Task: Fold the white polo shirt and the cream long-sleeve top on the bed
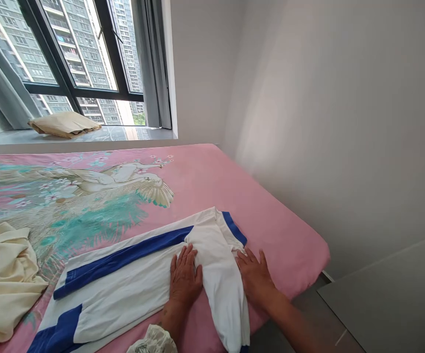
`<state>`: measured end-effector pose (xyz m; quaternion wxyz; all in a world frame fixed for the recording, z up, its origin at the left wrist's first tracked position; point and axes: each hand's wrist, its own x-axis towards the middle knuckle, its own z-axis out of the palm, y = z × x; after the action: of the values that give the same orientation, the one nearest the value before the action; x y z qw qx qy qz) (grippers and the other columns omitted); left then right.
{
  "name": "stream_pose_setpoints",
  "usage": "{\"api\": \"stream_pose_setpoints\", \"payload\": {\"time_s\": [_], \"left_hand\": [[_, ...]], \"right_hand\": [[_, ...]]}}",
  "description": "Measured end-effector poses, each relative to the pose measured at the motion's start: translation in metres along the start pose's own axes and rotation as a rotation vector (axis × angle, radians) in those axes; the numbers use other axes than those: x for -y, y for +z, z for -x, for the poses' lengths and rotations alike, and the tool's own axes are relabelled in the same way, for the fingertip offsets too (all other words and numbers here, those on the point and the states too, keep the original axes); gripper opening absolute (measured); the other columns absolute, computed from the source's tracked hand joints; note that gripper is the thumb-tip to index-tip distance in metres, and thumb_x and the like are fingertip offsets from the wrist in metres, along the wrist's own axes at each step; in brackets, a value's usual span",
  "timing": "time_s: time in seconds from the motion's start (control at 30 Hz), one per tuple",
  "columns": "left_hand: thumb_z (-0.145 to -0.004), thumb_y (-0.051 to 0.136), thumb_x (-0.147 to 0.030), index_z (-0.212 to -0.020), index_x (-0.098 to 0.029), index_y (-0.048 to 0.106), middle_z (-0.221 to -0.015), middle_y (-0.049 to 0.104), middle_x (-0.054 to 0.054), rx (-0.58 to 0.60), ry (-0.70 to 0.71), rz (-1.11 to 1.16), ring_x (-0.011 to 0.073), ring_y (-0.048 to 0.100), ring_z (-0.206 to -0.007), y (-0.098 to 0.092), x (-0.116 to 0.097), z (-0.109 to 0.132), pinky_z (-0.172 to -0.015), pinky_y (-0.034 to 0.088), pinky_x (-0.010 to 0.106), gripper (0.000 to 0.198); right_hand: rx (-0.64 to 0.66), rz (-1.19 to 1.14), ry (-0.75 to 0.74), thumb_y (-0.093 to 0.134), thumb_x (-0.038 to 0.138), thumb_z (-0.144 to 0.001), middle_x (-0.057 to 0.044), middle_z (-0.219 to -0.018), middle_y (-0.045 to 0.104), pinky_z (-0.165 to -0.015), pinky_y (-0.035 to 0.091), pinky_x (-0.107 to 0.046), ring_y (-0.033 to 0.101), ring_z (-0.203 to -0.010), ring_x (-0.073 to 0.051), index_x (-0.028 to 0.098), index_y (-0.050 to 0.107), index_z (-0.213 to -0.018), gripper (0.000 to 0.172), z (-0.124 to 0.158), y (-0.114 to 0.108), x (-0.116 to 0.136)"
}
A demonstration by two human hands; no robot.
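Observation:
A white long-sleeved shirt (135,274) with blue bands lies lengthwise across the pink bed, its blue-trimmed collar at the right end. One sleeve (224,299) hangs down toward the bed's near edge, its blue cuff partly out of frame. My left hand (186,277) rests flat on the shirt's body near the shoulder, fingers extended. My right hand (255,277) is at the shirt's right edge just below the collar, fingers spread and their tips touching the fabric. Neither hand grips any cloth.
The pink bedsheet (205,176) carries a peacock print on the left. Crumpled cream cloth (4,284) lies at the left. A folded beige cloth (65,123) sits on the windowsill (135,133). A grey wall (330,122) rises beyond the bed's right edge.

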<state>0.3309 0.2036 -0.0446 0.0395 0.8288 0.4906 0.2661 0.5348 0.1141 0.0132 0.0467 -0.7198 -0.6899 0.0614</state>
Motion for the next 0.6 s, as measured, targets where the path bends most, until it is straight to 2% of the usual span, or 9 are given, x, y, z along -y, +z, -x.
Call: {"api": "stream_pose_setpoints", "payload": {"time_s": [0.03,0.1,0.17,0.23,0.27,0.33,0.43,0.5,0.6], "left_hand": [[-0.083,0.044,-0.025,-0.122,-0.020,0.049,-0.141,0.046,0.008,0.009,-0.002,-0.002,0.0234,0.036,-0.134,-0.001,-0.001,0.000,-0.110,0.019,0.047,0.040],[-0.083,0.047,-0.031,-0.123,-0.019,0.049,-0.142,0.046,0.009,0.022,-0.002,-0.008,0.0253,0.035,-0.134,-0.002,-0.002,-0.001,-0.110,0.019,0.049,0.042],[-0.082,0.049,-0.035,-0.124,-0.018,0.048,-0.142,0.045,0.010,0.033,0.004,-0.015,0.0264,0.034,-0.135,-0.004,-0.003,-0.002,-0.110,0.019,0.049,0.046],[-0.082,0.048,-0.034,-0.125,-0.018,0.048,-0.142,0.045,0.010,0.042,0.007,-0.017,0.0259,0.033,-0.135,-0.004,-0.003,-0.001,-0.110,0.019,0.049,0.046],[-0.082,0.048,-0.033,-0.126,-0.018,0.047,-0.143,0.044,0.010,0.045,0.006,-0.016,0.0255,0.033,-0.135,-0.004,-0.003,-0.001,-0.110,0.019,0.049,0.046],[-0.082,0.048,-0.032,-0.126,-0.019,0.047,-0.143,0.044,0.010,0.050,0.003,-0.013,0.0252,0.032,-0.136,-0.004,-0.003,-0.001,-0.111,0.019,0.049,0.046],[-0.080,0.049,-0.032,-0.126,-0.019,0.047,-0.144,0.043,0.010,0.048,0.002,-0.016,0.0254,0.032,-0.136,-0.003,-0.003,-0.003,-0.112,0.017,0.049,0.048],[-0.080,0.050,-0.032,-0.127,-0.018,0.047,-0.144,0.043,0.010,0.046,0.003,-0.021,0.0257,0.032,-0.136,-0.003,-0.004,-0.004,-0.112,0.016,0.049,0.048],[-0.081,0.049,-0.033,-0.127,-0.018,0.047,-0.144,0.043,0.010,0.056,0.015,-0.026,0.0253,0.031,-0.136,-0.004,-0.004,-0.005,-0.112,0.016,0.049,0.048]], "right_hand": [[-0.043,-0.022,0.032,0.035,0.009,-0.084,-0.009,-0.142,0.043,-0.110,0.008,-0.058,0.028,-0.136,-0.029,0.019,0.049,-0.132,0.051,0.004,-0.001,0.001],[-0.091,-0.108,-0.073,0.032,0.015,-0.089,-0.007,-0.143,0.041,-0.112,0.010,-0.052,0.024,-0.138,-0.025,0.020,0.045,-0.135,0.048,0.010,-0.004,0.010],[-0.037,-0.191,-0.261,0.035,0.024,-0.092,-0.005,-0.145,0.039,-0.113,0.011,-0.049,0.022,-0.139,-0.022,0.022,0.038,-0.140,0.048,0.016,-0.006,0.021],[0.083,-0.219,-0.351,0.042,0.030,-0.090,-0.005,-0.147,0.037,-0.112,0.013,-0.051,0.023,-0.138,-0.024,0.025,0.035,-0.141,0.052,0.026,-0.004,0.025],[0.130,-0.208,-0.321,0.045,0.030,-0.088,-0.005,-0.147,0.036,-0.111,0.014,-0.053,0.026,-0.137,-0.025,0.026,0.037,-0.140,0.053,0.031,-0.003,0.023],[0.176,-0.138,-0.146,0.047,0.024,-0.085,-0.009,-0.142,0.042,-0.109,0.016,-0.057,0.033,-0.133,-0.029,0.023,0.046,-0.135,0.050,0.043,-0.003,0.012],[0.142,-0.063,0.053,0.044,0.017,-0.085,-0.014,-0.128,0.056,-0.107,0.018,-0.058,0.042,-0.126,-0.032,0.018,0.059,-0.121,0.039,0.057,-0.013,0.001],[0.087,-0.126,-0.026,0.041,0.022,-0.089,-0.011,-0.134,0.052,-0.110,0.017,-0.054,0.037,-0.130,-0.030,0.020,0.055,-0.126,0.040,0.065,-0.019,0.007],[0.083,-0.273,-0.286,0.042,0.038,-0.091,-0.005,-0.147,0.036,-0.113,0.010,-0.053,0.023,-0.138,-0.026,0.027,0.037,-0.140,0.050,0.080,-0.016,0.024]]}}
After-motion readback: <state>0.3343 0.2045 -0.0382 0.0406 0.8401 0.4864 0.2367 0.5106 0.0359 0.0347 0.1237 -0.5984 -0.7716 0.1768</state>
